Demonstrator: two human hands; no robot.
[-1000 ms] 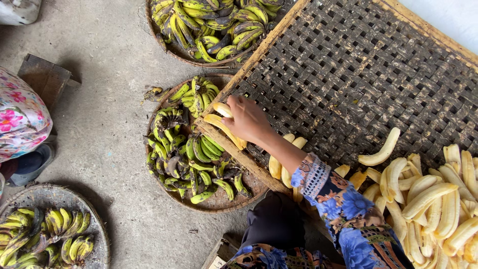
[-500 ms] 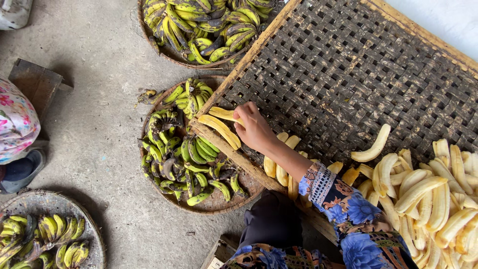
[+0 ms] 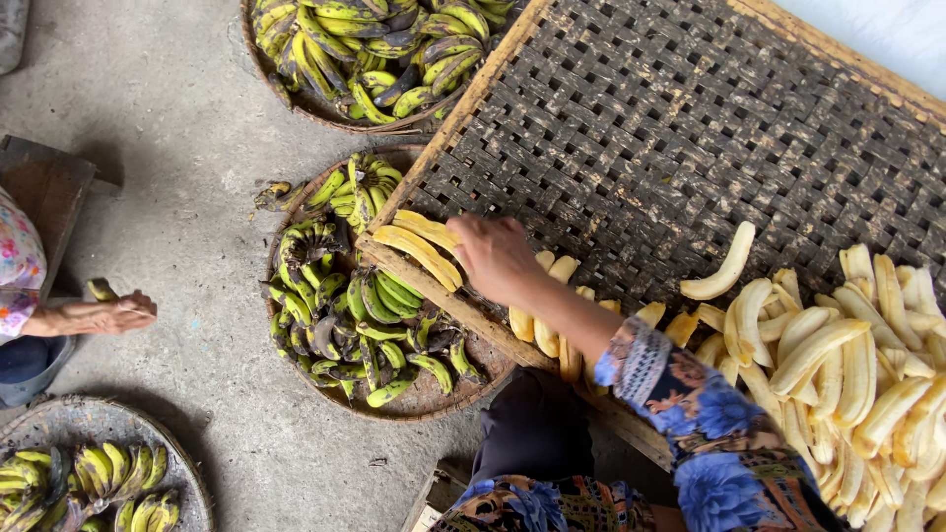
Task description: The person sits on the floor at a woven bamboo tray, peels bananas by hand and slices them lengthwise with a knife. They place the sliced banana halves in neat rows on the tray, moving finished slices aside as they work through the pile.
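The hand [image 3: 498, 258] has drawn back from the basket toward the tray's corner since a second ago, and two peeled bananas [image 3: 422, 246] now lie across the tray's wooden edge [image 3: 443, 300], touching each other. Its fingers curl together over the row just inside that edge; whether they clamp a banana cannot be told. The other hand is out of view. The woven tray [image 3: 680, 128] is bare across its middle and far side, with a heap of peeled bananas [image 3: 847, 365] at the near right. A basket [image 3: 296, 355] of green bananas sits just beside the edge. Another person's hand [image 3: 113, 313] rests at the left.
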